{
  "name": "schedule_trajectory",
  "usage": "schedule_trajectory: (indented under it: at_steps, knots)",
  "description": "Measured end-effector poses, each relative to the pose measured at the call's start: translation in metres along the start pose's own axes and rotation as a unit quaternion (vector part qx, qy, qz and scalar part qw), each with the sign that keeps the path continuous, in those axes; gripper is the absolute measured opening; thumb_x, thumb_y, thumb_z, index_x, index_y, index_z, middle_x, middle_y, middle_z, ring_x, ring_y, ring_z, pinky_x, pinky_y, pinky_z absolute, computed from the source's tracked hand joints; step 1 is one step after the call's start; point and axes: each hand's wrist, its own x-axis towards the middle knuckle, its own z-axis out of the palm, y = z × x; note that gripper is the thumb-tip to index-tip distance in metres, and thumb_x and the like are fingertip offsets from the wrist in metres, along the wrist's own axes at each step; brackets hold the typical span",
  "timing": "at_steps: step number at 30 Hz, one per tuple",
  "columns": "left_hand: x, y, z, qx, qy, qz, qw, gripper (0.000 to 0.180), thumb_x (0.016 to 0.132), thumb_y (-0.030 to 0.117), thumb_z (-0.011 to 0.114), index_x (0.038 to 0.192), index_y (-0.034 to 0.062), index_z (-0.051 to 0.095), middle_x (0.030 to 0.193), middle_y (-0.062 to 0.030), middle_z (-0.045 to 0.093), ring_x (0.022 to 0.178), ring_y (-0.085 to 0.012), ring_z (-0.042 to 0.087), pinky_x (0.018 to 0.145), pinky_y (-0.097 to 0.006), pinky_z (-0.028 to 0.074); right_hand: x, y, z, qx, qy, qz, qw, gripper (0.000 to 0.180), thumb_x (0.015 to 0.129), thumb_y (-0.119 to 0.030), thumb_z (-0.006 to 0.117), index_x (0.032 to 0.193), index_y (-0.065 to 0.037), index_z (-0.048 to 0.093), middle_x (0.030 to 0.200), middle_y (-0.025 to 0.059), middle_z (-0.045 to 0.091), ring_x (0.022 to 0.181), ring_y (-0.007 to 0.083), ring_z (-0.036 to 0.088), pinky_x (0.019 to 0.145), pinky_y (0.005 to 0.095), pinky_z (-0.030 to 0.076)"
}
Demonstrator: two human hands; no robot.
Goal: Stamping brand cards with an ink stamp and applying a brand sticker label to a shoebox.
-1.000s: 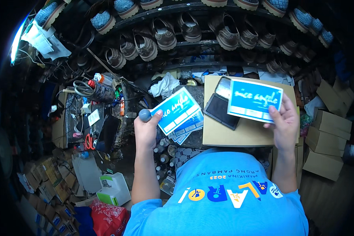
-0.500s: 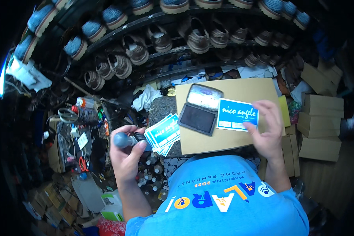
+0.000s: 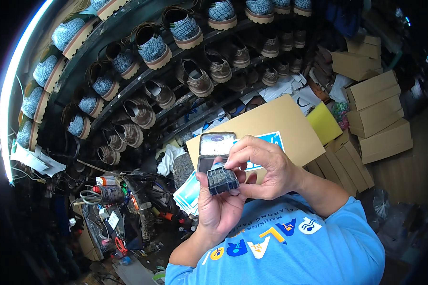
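My left hand (image 3: 221, 209) holds a small dark blue stamp (image 3: 222, 179) upright in its palm, the banded face turned up toward me. The fingers of my right hand (image 3: 261, 164) pinch the top edge of that same stamp. Just behind the hands, an open black ink pad (image 3: 214, 148) with a pale lid lies on a brown cardboard box (image 3: 290, 126), beside a blue and white label (image 3: 271, 141). A stack of more blue and white labels (image 3: 189, 194) sits at the box's near left corner.
Curved dark shelves hold several shoes, blue patterned (image 3: 152, 47) and brown (image 3: 195, 78). Cardboard boxes (image 3: 375, 109) are stacked at the right. A yellow sponge (image 3: 324, 123) lies by the box. A cluttered bench with wires and bottles (image 3: 114, 199) is at the lower left.
My left hand came in from the left with the stamp and turned its face up. My right hand left the label on the box and took hold of the stamp's top.
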Motion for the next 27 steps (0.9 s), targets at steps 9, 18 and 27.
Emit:
schedule_trajectory:
  at_steps: [9,18,27]
  knots:
    - [-0.003,-0.001,-0.004,-0.002,-0.005,-0.042,0.999,0.06,0.088,0.057,0.062,0.13,0.0153,0.052,0.124,-0.0114,0.06,0.113,-0.0291,0.06,0.108,-0.05,0.042,0.006,-0.005,0.002,-0.056,-0.007,-0.018,0.998,0.036,0.059,-0.002,0.072,0.093,-0.001,0.062,0.087,0.0149,0.062,0.078,0.0302,0.065,0.066,0.0364,0.053]
    - [-0.003,-0.002,-0.006,0.005,-0.035,-0.033,0.999,0.059,0.088,0.056,0.062,0.127,0.0122,0.054,0.12,-0.0094,0.063,0.113,-0.026,0.06,0.106,-0.047,0.046,0.005,-0.007,0.002,-0.08,-0.027,-0.028,0.996,0.042,0.061,-0.008,0.081,0.097,0.001,0.062,0.095,0.013,0.065,0.074,0.023,0.066,0.063,0.0307,0.056]
    - [-0.002,-0.002,-0.002,0.023,-0.031,-0.039,0.998,0.064,0.086,0.058,0.064,0.127,0.0109,0.054,0.119,-0.0095,0.063,0.111,-0.0264,0.06,0.103,-0.046,0.047,0.006,-0.015,0.005,0.002,-0.004,0.066,0.998,0.042,0.062,-0.009,0.084,0.097,0.0,0.063,0.092,0.0145,0.067,0.075,0.0236,0.068,0.061,0.0313,0.057]
